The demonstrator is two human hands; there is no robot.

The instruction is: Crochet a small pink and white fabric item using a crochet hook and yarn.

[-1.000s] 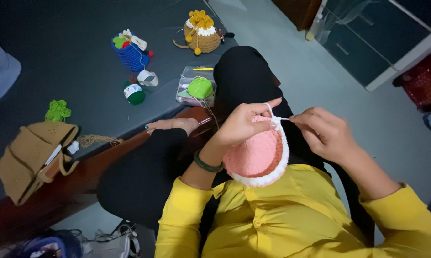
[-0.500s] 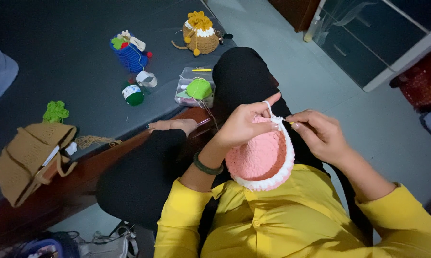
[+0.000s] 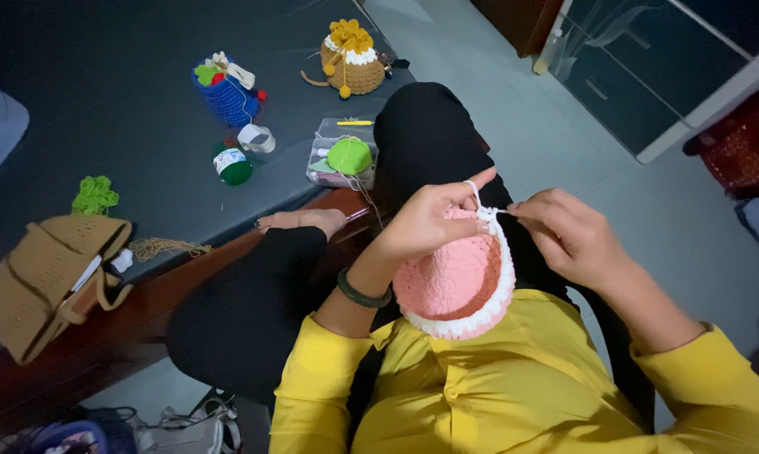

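Both hands grip the pink crochet piece [image 3: 455, 282]. Left hand [image 3: 430, 220] pinches its rim; right hand [image 3: 569, 235], fingers closed, holds white yarn [image 3: 479, 200] above it.

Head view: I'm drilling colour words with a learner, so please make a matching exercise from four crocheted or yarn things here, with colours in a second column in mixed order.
Things:
1. crocheted hat held by the left hand and right hand
2. yarn ball in the clear box
3. drawstring pouch on the dark surface
4. crocheted bag at the surface's near edge

Colours:
A. blue
B. tan brown
C. pink with white rim
D. bright green

Pairs: 1-C, 2-D, 3-A, 4-B
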